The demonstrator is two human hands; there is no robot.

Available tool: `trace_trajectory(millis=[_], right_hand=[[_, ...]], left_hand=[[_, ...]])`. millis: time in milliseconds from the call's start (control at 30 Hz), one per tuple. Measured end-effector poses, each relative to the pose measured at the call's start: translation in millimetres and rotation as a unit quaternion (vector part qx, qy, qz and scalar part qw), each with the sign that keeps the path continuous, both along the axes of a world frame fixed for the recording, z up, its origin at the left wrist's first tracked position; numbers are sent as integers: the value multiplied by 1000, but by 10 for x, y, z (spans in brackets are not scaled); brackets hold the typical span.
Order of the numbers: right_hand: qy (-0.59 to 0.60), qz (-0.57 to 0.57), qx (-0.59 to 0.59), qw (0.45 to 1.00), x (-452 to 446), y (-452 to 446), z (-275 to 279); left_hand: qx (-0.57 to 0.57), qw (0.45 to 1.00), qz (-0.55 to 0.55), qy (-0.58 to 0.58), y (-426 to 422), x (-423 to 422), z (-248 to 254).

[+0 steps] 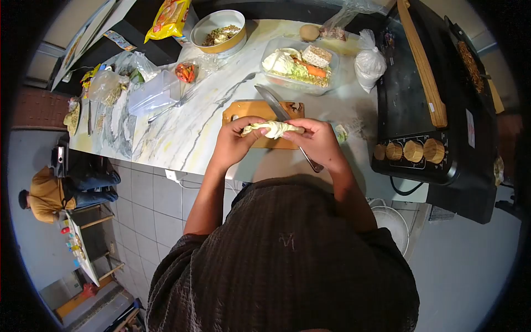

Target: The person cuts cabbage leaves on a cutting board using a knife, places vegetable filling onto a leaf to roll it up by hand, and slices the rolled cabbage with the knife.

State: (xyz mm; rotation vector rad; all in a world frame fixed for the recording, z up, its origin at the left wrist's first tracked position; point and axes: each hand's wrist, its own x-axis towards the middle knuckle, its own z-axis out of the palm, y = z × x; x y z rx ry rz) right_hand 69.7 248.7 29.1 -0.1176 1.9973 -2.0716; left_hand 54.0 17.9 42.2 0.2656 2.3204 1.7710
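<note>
Both hands meet over a wooden cutting board (pixel 241 107), pinching a pale, crinkled cabbage leaf (pixel 273 130) folded into a narrow bundle. My left hand (pixel 239 139) closes on its left end. Its right end is between the fingers and thumb of my right hand (pixel 318 139). A large knife (pixel 269 99) lies slantwise across the board, its blade pointing away from me; the right hand hides part of it. Beyond the board, a clear plastic container (pixel 272 82) holds cabbage (pixel 280 62), a carrot (pixel 316 71) and a pale speckled block (pixel 317 56).
At right stands a black stove (pixel 459 149) with wooden knobs (pixel 414 150) and a long wooden utensil (pixel 423 63) on top. Nearby is a bag of white powder (pixel 370 62). Toward the left are a bowl (pixel 240 43), bagged chillies (pixel 185 72) and a clear box (pixel 150 95). A person (pixel 47 191) is far left.
</note>
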Motion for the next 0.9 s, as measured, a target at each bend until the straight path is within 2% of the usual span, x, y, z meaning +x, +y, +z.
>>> trace_trajectory(millis=[67, 100, 167, 267, 467, 500, 567, 667, 800, 867, 900], right_hand=[[16, -9, 79, 997, -19, 6, 82], [14, -7, 77, 997, -30, 3, 110], [74, -13, 140, 987, -44, -8, 152], [69, 1, 175, 982, -83, -2, 186], [71, 42, 134, 988, -168, -27, 5], [72, 42, 133, 988, -188, -28, -42], [75, 82, 127, 986, -189, -31, -177], [43, 51, 154, 986, -189, -107, -303], [40, 26, 176, 983, -207, -140, -392], [154, -24, 225, 962, -144, -126, -379], [153, -21, 226, 962, -101, -94, -346]], left_hand=[[28, 999, -3, -34, -21, -10, -32], [26, 999, -1, -37, -18, -8, -32], [50, 997, -25, 52, 6, 6, -10], [2, 998, -43, 37, 95, 20, 180], [-87, 991, -93, -42, 29, -87, -11], [-88, 991, -93, -41, 28, -84, -2], [-159, 982, -99, 2, 26, -39, 11], [-117, 991, -66, -10, -6, -24, -237], [-126, 991, -35, 23, 31, 15, -388], [-159, 987, -8, -33, 54, 22, -427], [-158, 987, -7, -35, 77, 21, -432]])
